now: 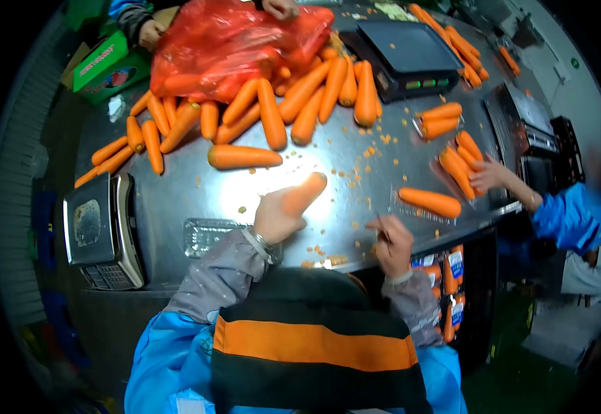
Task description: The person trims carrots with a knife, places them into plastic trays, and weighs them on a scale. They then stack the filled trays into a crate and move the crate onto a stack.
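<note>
My left hand is wrapped round a thick carrot, whose blunt end points up and to the right. To its right, my right hand hovers near the table's front edge with fingers curled; what they hold, if anything, is too blurred to name. A clear plastic tray lies beside my left wrist. Beyond my hands, a single carrot rests on the metal table. Another carrot sits on a clear tray to the right. Orange scraps are scattered between.
A red plastic bag of carrots spills loose ones across the back. Scales stand at left and back right. A co-worker's hand touches trayed carrots at right; another person's hands are by the bag. Packed carrots fill a crate below.
</note>
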### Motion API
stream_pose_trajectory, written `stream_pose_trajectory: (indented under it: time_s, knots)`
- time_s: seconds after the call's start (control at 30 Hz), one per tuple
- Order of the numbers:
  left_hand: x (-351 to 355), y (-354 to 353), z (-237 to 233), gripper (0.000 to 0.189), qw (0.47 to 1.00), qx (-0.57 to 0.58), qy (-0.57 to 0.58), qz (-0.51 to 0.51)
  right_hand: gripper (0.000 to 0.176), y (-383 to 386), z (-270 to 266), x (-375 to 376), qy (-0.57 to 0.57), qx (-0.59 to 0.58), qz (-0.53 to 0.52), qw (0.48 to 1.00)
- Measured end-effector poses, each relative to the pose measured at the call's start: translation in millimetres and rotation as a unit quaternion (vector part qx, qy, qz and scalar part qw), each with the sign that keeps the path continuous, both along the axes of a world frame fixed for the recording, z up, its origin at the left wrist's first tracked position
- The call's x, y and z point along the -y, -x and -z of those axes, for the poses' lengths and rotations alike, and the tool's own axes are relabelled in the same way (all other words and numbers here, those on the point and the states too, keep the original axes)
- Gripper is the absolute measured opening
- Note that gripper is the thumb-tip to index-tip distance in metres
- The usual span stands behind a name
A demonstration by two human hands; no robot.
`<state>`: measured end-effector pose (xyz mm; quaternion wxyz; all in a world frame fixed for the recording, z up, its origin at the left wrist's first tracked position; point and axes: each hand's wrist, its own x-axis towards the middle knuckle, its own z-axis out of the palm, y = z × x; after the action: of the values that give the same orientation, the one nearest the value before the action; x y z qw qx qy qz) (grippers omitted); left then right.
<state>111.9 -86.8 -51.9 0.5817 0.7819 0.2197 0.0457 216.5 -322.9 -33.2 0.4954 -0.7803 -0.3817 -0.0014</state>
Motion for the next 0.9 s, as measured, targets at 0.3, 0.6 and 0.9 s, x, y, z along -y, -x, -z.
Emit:
stream_pose_trajectory:
  time_s: [0.3, 0.6, 0.9]
  knots:
    - [25.3, 20.8, -38.8, 0.024, 0.982, 0.013, -0.188, 0.003, 0.023, 2.8, -44.1, -43.3, 0.06, 0.141, -0.076, 0.985]
    - [23.0, 27.0, -41.9, 0.019, 0.965, 0.006, -0.262, 0.012, 0.031, -23.0, 9.9, -6.0, 0.105, -0.029, -0.012, 0.994]
    - [68.4, -35.9, -42.1, 0.028, 0.912, 0.059, -0.371, 0.166, 0.035, -12.7, -9.0, 22.7, -0.101, -0.271, -0.026, 0.957]
